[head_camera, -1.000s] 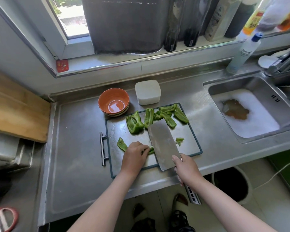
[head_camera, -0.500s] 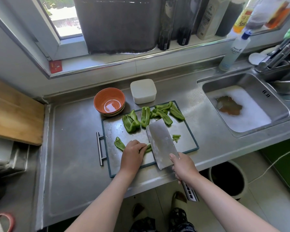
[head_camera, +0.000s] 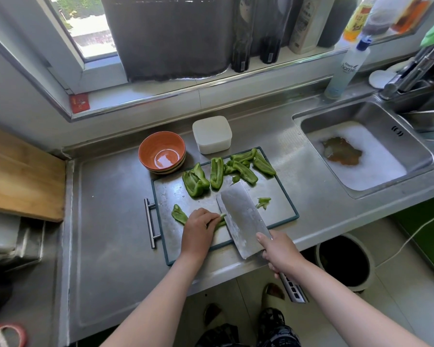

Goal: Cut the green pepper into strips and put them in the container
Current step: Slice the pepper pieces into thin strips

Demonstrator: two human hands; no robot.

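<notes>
Slicing strips.
My left hand (head_camera: pixel 198 229) pins the pepper piece (head_camera: pixel 179 214), fingers (head_camera: pixel 207 216) curled on it. My right hand (head_camera: pixel 281 254) clamps the cleaver (head_camera: pixel 241 216) at 3 o'clock. I should keep fingertips tucked.

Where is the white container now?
In the head view, the white container stands on the counter behind the cutting board, right of the orange bowls.

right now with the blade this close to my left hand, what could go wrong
1. The left hand pins the pepper piece with its fingertips right beside the cleaver held by the right hand; a slip could nick them.
2. The curved pepper piece may slide on the smooth cutting board, throwing the cut off.
3. The white container looks lidded, so strips may have nowhere to go yet.
</notes>
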